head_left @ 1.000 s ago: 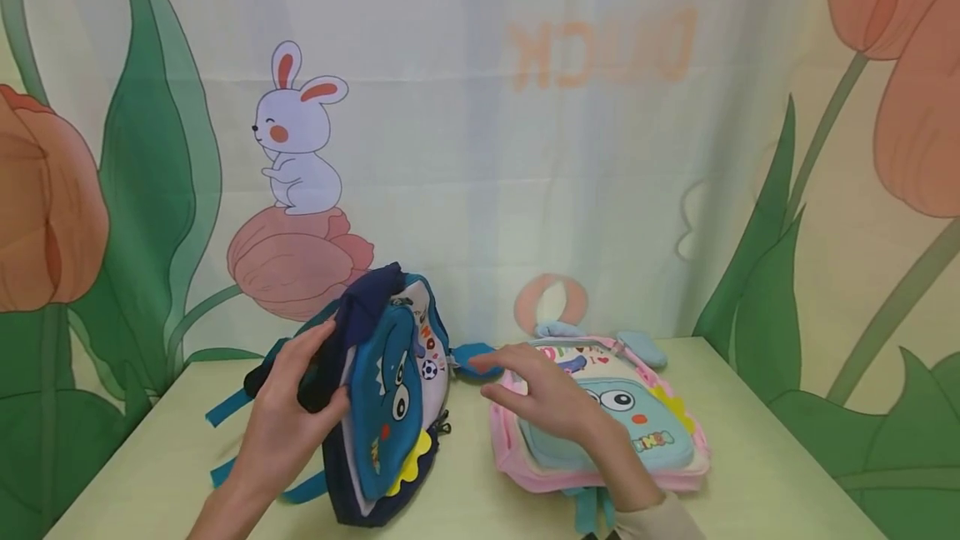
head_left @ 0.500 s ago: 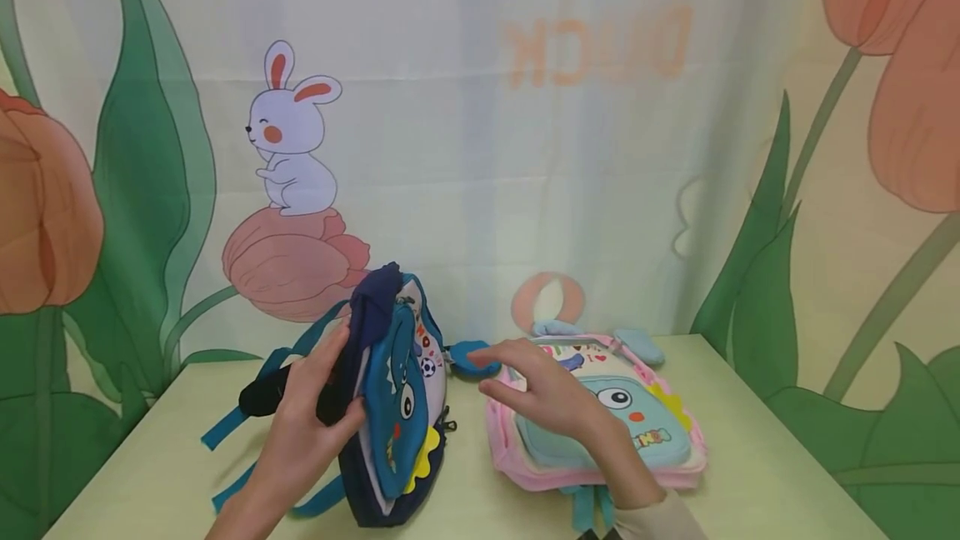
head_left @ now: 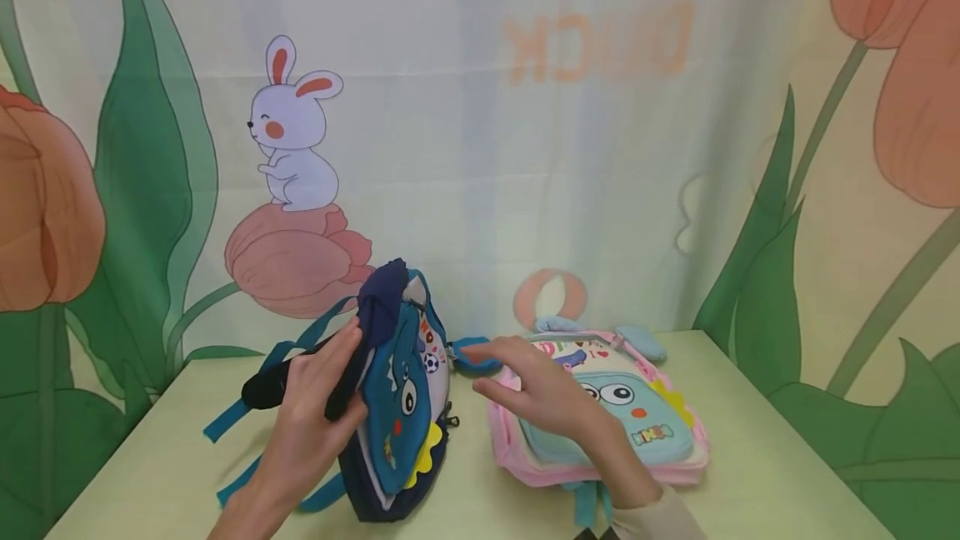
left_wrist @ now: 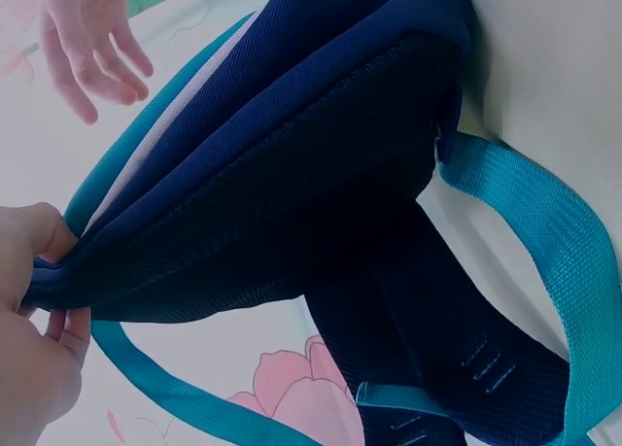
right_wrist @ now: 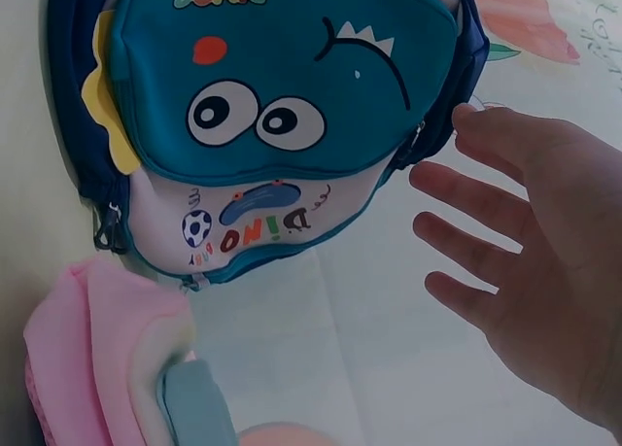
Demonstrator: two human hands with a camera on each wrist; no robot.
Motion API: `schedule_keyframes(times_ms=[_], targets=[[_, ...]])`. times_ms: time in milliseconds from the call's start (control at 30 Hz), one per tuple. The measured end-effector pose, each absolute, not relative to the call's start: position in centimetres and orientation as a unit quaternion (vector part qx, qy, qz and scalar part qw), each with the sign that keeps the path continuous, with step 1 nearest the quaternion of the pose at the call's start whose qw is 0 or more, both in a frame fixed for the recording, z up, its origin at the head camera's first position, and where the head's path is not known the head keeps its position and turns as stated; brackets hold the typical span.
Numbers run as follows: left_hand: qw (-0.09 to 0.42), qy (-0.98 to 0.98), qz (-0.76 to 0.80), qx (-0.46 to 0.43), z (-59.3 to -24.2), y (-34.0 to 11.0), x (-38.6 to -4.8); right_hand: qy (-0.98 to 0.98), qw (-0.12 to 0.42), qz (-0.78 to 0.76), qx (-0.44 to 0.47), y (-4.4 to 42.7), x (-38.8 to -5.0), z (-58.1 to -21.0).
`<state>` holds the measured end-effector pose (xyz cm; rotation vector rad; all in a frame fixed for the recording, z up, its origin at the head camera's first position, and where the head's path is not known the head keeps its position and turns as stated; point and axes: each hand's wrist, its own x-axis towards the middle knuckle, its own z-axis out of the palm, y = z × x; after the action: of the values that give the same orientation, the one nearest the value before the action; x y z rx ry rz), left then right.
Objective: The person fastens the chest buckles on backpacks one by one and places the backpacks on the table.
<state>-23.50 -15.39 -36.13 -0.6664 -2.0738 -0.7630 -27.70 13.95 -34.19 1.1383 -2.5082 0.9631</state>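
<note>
Pinching the tilted blue backpack [head_left: 397, 419], the left hand [head_left: 311, 402] presumably steadied it on the counter [head_left: 772, 465], the right hand [head_left: 547, 394] hanging empty, fingers loosely spread.

The blue backpack [head_left: 392, 419] looks matt cloth, its straps [left_wrist: 569, 257] ribbed webbing.

You can't tell home from studio: a curtain [head_left: 450, 148] printed with tulips [head_left: 45, 207] and a rabbit [head_left: 296, 136] backs your table [head_left: 765, 440].
</note>
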Motion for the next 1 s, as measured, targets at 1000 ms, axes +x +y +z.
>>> schedule_keyframes(times_ms=[1000], targets=[[0.418, -0.825, -0.267, -0.271, -36.2, -15.9, -23.7, -0.824, 0.187, 0.221, 0.487, 6.2, -30.3, -26.4]])
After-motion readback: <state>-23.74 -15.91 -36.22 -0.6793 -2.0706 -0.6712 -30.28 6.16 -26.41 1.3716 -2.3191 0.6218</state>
